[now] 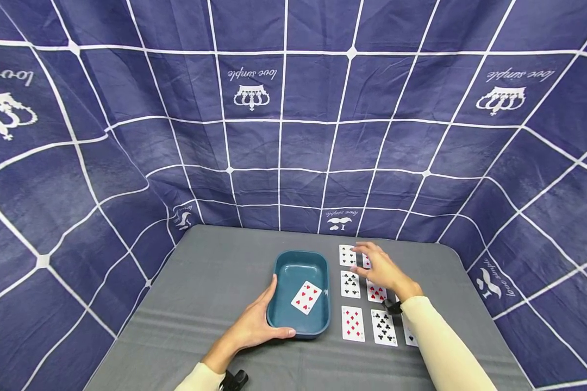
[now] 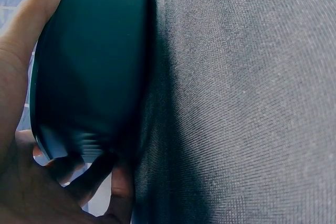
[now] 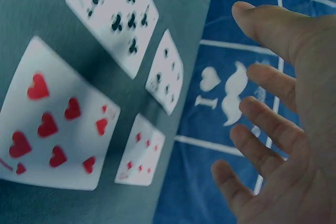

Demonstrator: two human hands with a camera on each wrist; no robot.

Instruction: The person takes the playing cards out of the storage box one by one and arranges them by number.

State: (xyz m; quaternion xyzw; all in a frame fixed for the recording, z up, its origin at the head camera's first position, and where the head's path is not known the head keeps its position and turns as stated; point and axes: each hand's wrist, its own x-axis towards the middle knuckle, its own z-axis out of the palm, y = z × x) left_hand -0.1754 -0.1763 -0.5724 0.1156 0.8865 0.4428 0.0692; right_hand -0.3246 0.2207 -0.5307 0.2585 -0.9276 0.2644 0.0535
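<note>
A blue plastic tray (image 1: 298,328) stands on the grey cloth with one hearts card (image 1: 306,297) lying face up inside. My left hand (image 1: 254,325) grips its near left corner, thumb at the front rim and fingers along the left side; the left wrist view shows fingers against the tray's wall (image 2: 94,66). My right hand (image 1: 383,271) hovers above rows of face-up playing cards, fingers spread and holding nothing. Below it lie a clubs card (image 1: 350,284), a hearts card (image 3: 58,124) and a diamonds card (image 3: 140,150). The hand and forearm partly cover several cards.
Nearer the front lie a diamonds card (image 1: 353,324) and another clubs card (image 1: 384,327); one more black-suited card (image 1: 411,336) shows partly beside the right sleeve. A blue gridded curtain (image 1: 303,146) rises behind the grey table (image 1: 215,271) and at both sides.
</note>
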